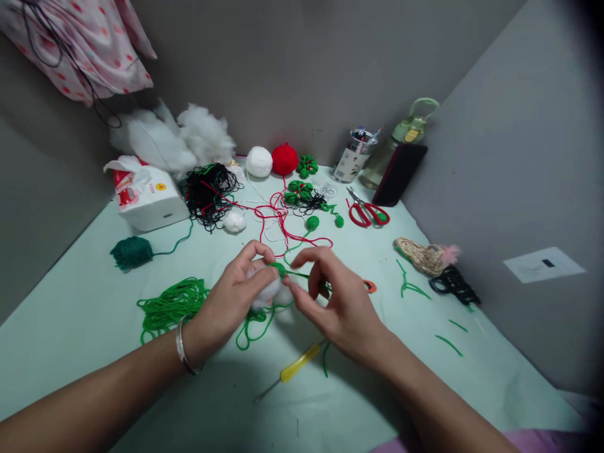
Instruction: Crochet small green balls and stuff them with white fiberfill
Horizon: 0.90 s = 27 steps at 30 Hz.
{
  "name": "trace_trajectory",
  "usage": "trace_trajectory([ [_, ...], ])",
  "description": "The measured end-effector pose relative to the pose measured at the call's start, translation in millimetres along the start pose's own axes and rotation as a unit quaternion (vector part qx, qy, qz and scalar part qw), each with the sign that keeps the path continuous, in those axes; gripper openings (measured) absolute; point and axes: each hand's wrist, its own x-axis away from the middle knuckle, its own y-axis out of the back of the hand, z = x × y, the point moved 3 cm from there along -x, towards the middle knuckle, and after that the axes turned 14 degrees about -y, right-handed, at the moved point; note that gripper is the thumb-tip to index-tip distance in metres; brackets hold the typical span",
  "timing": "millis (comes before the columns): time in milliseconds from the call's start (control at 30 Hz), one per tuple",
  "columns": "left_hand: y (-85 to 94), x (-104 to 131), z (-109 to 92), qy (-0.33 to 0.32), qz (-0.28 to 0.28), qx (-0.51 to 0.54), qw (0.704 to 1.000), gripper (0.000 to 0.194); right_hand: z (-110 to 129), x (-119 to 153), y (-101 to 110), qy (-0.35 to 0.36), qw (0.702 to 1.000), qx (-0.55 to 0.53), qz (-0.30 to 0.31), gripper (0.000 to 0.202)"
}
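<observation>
My left hand pinches a small green crocheted piece between thumb and fingers, over the middle of the table. Close against it, my right hand has its thumb tip at the piece and its other fingers bent around a strand of green yarn that runs out from the piece. White fluffy stuffing shows just below the left fingers, partly hidden. Loose green yarn loops on the table underneath. A yellow-handled crochet hook lies in front of the hands.
A green yarn skein lies left, beneath a dark green ball and a tissue pack. Behind are tangled black yarn, a red ball and a white ball. Red-handled scissors and a phone are at back right.
</observation>
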Motion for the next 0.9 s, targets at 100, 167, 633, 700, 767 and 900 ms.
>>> trace_trajectory([
  [100,-1.4,1.0,2.8,-0.005,0.009,0.009,1.0,0.019,-2.6,-0.9,-6.9,0.085,0.987,0.131,-0.032,0.008],
  [167,-2.8,1.4,4.9,-0.011,0.021,0.016,1.0,0.019,-3.9,-1.3,-8.1,0.093,0.981,0.16,-0.048,0.016],
  [633,-3.4,0.0,3.3,-0.005,0.115,0.053,0.992,0.024,-4.0,-4.1,3.6,-0.117,0.984,-0.083,0.107,0.028],
  [700,-2.9,-0.9,3.4,-0.012,0.103,0.04,0.994,0.024,-2.1,-1.8,2.7,-0.111,0.981,-0.088,0.13,0.026],
  [767,-3.1,-1.1,2.2,-0.03,0.075,0.007,0.997,0.022,1.0,1.2,0.4,-0.087,0.985,-0.068,0.134,0.024],
  [900,-4.9,0.4,-6.8,-0.13,-0.002,-0.102,0.986,0.023,5.1,4.7,-4.8,-0.039,0.993,-0.018,0.108,0.022],
])
